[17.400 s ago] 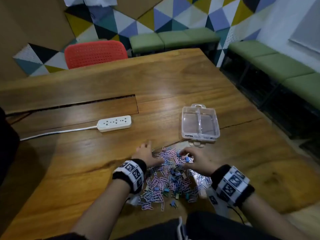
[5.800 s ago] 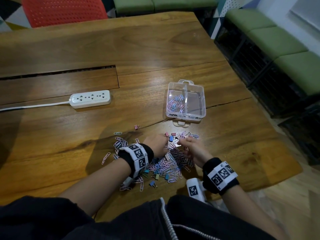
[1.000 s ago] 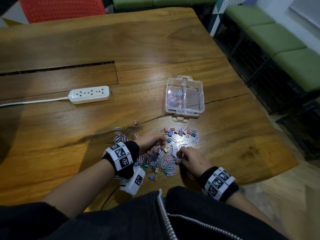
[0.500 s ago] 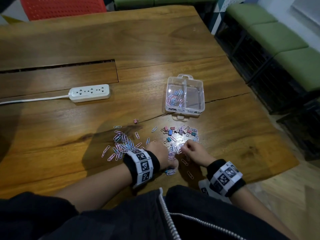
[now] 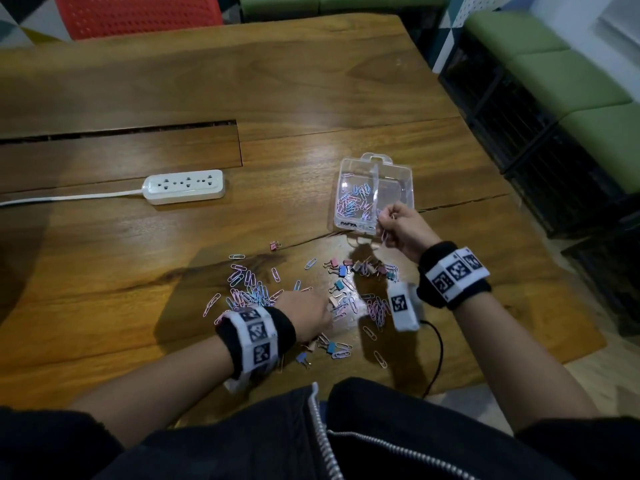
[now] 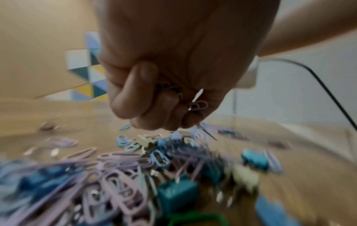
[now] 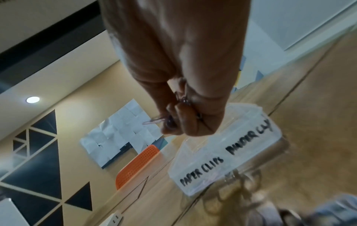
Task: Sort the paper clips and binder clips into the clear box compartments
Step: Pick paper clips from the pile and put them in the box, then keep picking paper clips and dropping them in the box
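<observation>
A clear two-compartment box (image 5: 398, 171) sits on the wooden table; its left half holds pink and blue paper clips (image 5: 353, 202), its right half looks bare. Its front wall (image 7: 222, 166) reads "PAPER CLIPS" and "BINDER CLIPS". My right hand (image 5: 393, 225) hovers over the box's near edge, fingers curled round a small bunch of paper clips (image 7: 154, 121). My left hand (image 5: 313, 317) is low over the loose pile (image 5: 249, 292), fisted round a few paper clips (image 6: 199, 105). Small binder clips (image 5: 360, 266) lie in a group in front of the box.
A white power strip (image 5: 185, 186) with its cord lies left of the box. A long slot (image 5: 117, 133) runs across the table's middle. A red chair (image 5: 138, 13) stands at the far edge, green benches (image 5: 571, 81) to the right. The table's right edge is close to the box.
My right hand rose from the pile and moved forward to the box with paper clips in it. My left hand stayed at the pile, closing on clips.
</observation>
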`<act>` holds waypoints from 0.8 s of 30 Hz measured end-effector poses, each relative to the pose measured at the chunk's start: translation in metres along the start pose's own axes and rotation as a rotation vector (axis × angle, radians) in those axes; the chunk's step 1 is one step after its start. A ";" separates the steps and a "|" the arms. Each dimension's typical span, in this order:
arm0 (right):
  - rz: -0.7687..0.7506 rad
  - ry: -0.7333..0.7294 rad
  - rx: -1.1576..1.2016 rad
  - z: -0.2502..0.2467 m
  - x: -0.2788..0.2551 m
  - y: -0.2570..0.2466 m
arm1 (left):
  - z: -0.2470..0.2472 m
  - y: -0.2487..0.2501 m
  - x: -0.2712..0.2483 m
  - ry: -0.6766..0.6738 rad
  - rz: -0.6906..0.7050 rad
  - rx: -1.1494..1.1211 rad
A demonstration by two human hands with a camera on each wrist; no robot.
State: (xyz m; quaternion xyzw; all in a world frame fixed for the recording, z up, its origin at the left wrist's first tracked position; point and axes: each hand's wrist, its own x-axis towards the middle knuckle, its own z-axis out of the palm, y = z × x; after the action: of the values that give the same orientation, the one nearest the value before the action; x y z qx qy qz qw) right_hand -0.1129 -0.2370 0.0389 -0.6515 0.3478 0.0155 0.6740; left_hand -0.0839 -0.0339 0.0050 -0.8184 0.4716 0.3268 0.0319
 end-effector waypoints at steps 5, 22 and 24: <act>-0.044 0.172 -0.226 0.011 0.042 -0.023 | -0.044 -0.023 0.011 -0.109 -0.032 -0.628; -0.157 0.311 0.071 0.001 0.015 -0.004 | -0.148 0.008 0.122 0.111 -0.272 -1.095; -0.166 0.334 0.018 -0.005 0.002 0.008 | -0.146 0.012 0.127 0.143 -0.240 -1.051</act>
State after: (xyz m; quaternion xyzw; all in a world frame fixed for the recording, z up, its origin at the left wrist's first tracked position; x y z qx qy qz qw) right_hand -0.1172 -0.2410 0.0319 -0.6654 0.4002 -0.1516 0.6116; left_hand 0.0235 -0.1887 0.0512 -0.7925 0.1491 0.4561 -0.3765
